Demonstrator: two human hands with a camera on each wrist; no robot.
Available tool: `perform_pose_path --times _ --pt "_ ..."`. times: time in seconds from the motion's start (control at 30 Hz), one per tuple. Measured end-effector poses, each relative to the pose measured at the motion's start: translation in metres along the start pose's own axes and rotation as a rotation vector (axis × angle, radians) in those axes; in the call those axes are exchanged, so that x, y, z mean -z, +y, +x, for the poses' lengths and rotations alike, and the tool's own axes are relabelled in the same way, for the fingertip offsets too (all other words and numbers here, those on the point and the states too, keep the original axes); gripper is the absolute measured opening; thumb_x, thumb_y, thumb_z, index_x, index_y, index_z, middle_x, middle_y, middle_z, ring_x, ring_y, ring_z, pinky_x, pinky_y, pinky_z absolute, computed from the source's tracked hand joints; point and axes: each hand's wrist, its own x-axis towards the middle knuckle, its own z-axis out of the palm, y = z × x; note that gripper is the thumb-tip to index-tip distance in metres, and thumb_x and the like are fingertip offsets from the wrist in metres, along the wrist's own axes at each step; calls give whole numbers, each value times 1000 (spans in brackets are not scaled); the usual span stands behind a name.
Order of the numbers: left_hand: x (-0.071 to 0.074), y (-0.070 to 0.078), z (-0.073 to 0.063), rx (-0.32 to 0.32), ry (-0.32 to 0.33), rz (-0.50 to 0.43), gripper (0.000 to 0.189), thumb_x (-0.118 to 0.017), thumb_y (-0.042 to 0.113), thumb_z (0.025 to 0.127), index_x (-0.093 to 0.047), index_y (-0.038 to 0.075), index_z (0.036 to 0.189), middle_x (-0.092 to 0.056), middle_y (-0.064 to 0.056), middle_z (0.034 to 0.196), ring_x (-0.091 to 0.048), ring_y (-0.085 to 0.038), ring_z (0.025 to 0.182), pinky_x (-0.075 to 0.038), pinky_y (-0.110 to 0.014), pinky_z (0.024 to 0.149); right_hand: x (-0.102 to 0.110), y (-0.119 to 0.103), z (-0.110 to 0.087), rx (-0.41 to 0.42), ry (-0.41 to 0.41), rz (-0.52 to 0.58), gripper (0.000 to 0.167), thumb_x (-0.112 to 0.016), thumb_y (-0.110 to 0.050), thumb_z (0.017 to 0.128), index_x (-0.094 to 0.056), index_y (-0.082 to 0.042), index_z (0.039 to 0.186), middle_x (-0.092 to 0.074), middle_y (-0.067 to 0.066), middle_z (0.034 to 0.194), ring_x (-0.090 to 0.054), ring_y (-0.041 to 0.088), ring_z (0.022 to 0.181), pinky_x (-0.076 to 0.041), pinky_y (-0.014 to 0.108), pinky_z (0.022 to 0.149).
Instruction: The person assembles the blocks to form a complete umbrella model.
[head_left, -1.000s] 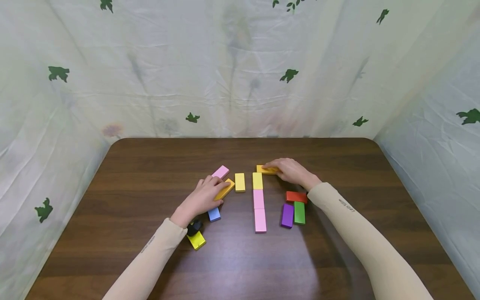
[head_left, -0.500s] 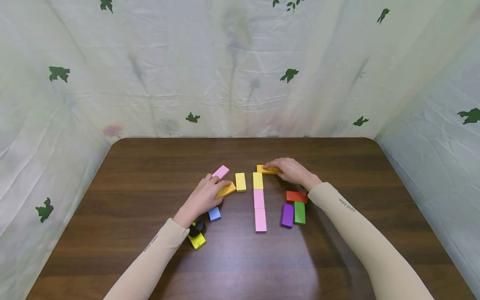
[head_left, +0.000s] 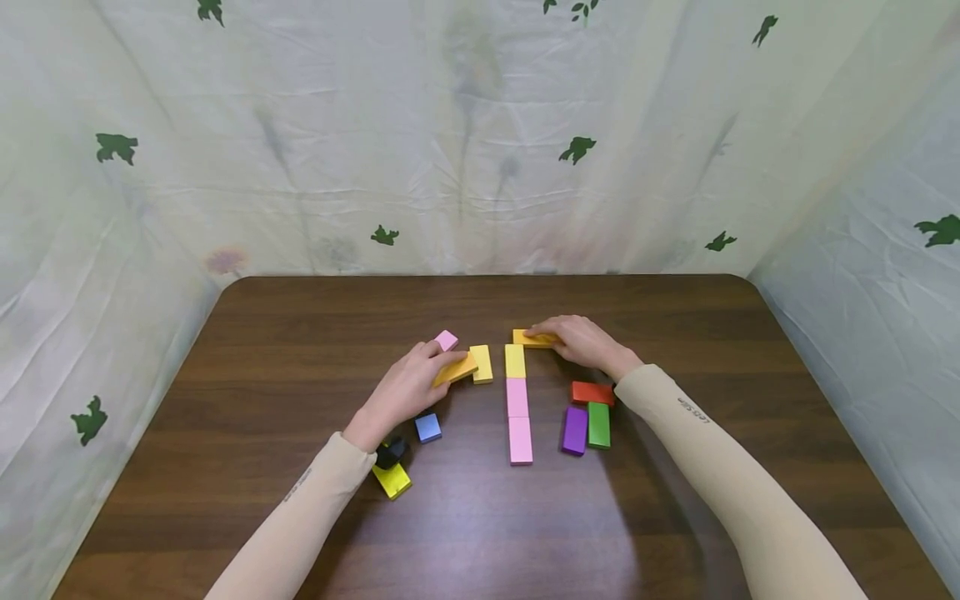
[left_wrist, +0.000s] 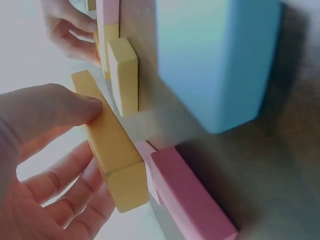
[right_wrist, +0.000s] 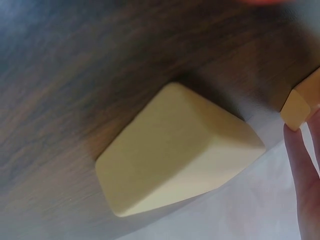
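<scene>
My left hand (head_left: 408, 385) pinches an orange block (head_left: 456, 368) between thumb and fingers; in the left wrist view this orange block (left_wrist: 112, 135) is tilted, its end toward the camera. Just right of it in the head view is a pale yellow block (head_left: 482, 365), and behind the hand a pink block (head_left: 447, 340) partly shows. My right hand (head_left: 581, 340) grips another orange block (head_left: 531, 338), lying crosswise at the far end of a row made of a yellow block (head_left: 515, 361) and two pink blocks (head_left: 518, 398). In the right wrist view, fingers (right_wrist: 302, 170) touch an orange block (right_wrist: 297, 107).
Red (head_left: 592, 393), purple (head_left: 574, 431) and green (head_left: 598, 425) blocks lie beneath the right forearm. A blue block (head_left: 428, 427) and a bright yellow block (head_left: 392, 482) lie near the left wrist. A pale yellow block (right_wrist: 170, 150) fills the middle of the right wrist view.
My left hand has shifted right and slightly away, turning its orange block flatter and bringing it against or over the pale yellow block's edge in view. The right hand has stayed put.
</scene>
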Motion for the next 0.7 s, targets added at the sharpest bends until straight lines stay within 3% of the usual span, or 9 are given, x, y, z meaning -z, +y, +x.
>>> perform_pose_path --times 0.3,0.7 --pt "4 -4 22 -8 -7 9 43 -69 4 84 -63 11 127 -60 -11 111 -54 -28 101 -50 -39 80 1 -1 0 -9 4 1 45 -57 6 87 -63 -12 128 -62 9 125 -56 28 115 -41 45 99" --pt "-2 -10 65 -2 -81 57 42 -65 6 87 -63 14 128 -62 -9 112 -53 -26 103 -46 -38 89 0 -2 2 -50 -31 5 47 -56 5 87 -62 -14 129 -61 8 127 -55 27 117 -40 45 101"
